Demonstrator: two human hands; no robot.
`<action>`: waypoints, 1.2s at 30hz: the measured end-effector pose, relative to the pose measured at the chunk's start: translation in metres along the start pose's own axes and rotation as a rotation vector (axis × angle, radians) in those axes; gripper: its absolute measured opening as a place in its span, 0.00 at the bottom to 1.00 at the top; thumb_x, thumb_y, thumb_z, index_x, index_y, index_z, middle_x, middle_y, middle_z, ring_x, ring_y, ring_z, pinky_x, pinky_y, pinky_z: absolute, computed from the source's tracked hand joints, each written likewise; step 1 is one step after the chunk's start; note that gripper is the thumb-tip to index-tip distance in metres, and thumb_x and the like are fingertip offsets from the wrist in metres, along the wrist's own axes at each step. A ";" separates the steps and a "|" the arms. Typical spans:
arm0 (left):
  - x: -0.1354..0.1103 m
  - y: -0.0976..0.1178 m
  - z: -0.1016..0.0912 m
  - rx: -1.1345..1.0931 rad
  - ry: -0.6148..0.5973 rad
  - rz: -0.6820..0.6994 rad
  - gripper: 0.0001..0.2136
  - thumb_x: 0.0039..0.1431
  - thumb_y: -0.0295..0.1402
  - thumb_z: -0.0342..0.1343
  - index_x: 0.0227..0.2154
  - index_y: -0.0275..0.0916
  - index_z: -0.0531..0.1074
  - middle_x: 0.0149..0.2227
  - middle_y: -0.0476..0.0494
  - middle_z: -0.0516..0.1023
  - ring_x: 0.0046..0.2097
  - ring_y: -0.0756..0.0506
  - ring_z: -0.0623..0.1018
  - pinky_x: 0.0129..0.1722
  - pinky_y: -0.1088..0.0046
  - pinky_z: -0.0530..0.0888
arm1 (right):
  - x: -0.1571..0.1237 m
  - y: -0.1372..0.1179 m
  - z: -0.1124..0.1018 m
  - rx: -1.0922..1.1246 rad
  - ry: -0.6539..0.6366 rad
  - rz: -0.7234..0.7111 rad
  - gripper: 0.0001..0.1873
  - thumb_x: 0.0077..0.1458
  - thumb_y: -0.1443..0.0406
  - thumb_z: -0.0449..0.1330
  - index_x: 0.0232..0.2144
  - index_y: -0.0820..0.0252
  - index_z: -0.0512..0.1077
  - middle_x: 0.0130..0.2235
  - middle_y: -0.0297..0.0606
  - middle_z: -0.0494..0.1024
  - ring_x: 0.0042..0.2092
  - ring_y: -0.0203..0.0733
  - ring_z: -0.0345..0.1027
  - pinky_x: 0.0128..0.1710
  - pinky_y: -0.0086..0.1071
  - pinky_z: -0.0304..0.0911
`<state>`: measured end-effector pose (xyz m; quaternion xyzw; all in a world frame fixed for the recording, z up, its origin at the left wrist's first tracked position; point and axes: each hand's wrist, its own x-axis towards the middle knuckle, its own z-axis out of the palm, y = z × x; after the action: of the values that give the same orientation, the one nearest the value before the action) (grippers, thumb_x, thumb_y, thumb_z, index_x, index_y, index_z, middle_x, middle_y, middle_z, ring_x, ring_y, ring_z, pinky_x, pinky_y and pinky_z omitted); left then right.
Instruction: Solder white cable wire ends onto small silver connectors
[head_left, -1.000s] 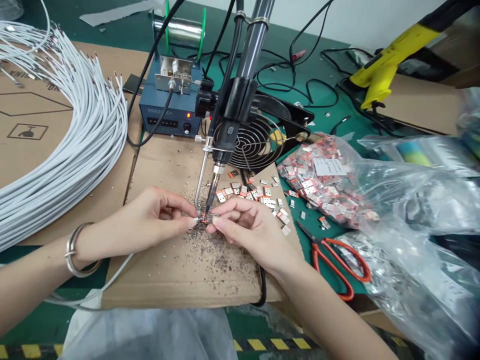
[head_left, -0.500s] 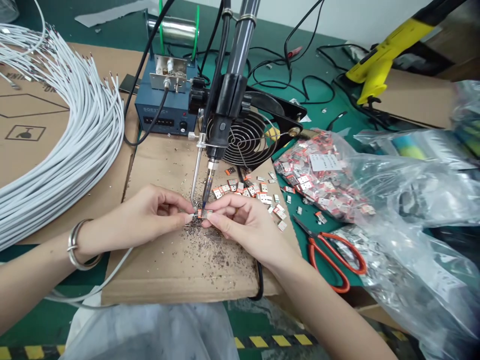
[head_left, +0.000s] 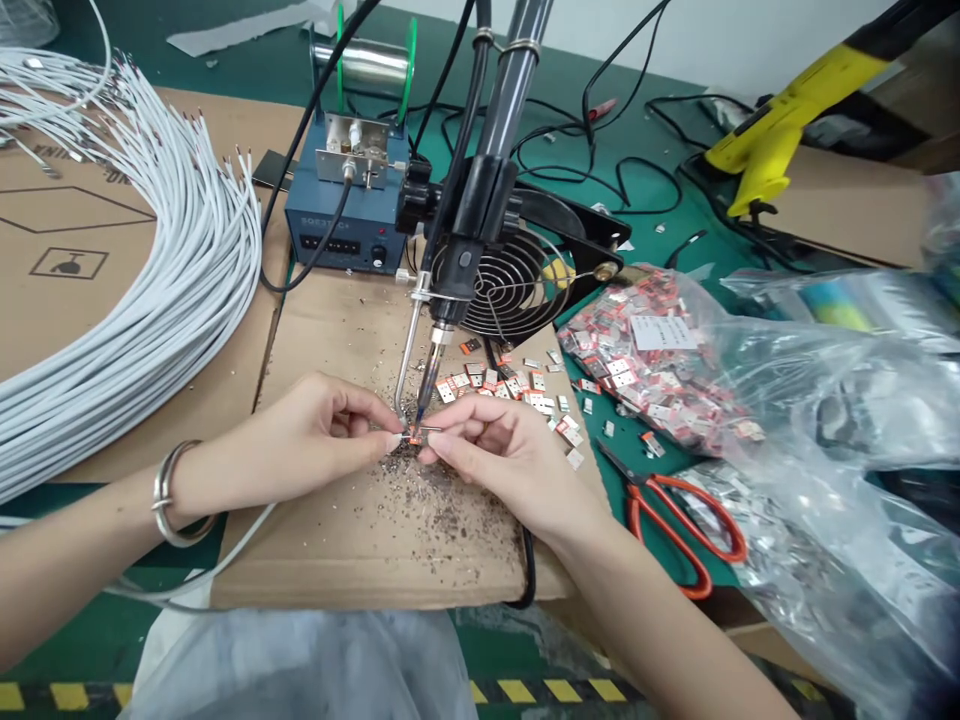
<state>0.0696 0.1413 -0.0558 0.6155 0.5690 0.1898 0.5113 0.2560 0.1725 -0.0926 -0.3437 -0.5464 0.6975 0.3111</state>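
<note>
Partly hidden betw. 2 hands [head_left: 315, 440] [head_left: 499, 455], connector [head_left: 415, 436] looks unclear.

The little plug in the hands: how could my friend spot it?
Over the middle cardboard, find the black soldering iron slanting down. Right by its tip, the little plug, part orange, sits between the left hand and right hand. It's the held one; similar plugs lie loose nearby.

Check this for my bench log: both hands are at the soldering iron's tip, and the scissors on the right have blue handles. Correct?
Not quite: the head view shows the scissors are red-handled, not blue. They do lie on the right, and the left hand and right hand are both at the soldering iron's tip.
</note>
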 end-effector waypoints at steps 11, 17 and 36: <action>-0.001 0.000 0.000 -0.088 -0.020 -0.035 0.11 0.54 0.38 0.53 0.32 0.34 0.71 0.17 0.55 0.60 0.15 0.61 0.56 0.12 0.89 0.54 | -0.001 0.000 -0.001 0.079 -0.014 0.025 0.07 0.46 0.67 0.63 0.29 0.66 0.70 0.26 0.36 0.75 0.28 0.27 0.70 0.28 0.16 0.63; 0.000 -0.001 0.000 -0.093 -0.028 -0.058 0.11 0.53 0.38 0.54 0.32 0.34 0.72 0.17 0.54 0.61 0.16 0.61 0.57 0.13 0.89 0.53 | -0.001 -0.001 0.001 0.100 -0.039 0.013 0.06 0.47 0.68 0.62 0.29 0.66 0.70 0.27 0.35 0.75 0.29 0.26 0.70 0.30 0.17 0.63; -0.001 -0.002 0.002 -0.016 0.017 -0.036 0.12 0.53 0.38 0.53 0.33 0.33 0.72 0.17 0.55 0.62 0.15 0.60 0.59 0.12 0.88 0.57 | 0.001 0.002 0.002 -0.050 0.022 0.005 0.09 0.46 0.66 0.61 0.30 0.68 0.69 0.27 0.37 0.75 0.29 0.27 0.70 0.27 0.16 0.62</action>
<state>0.0699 0.1391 -0.0584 0.5994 0.5827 0.1904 0.5147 0.2538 0.1715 -0.0941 -0.3606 -0.5594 0.6804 0.3068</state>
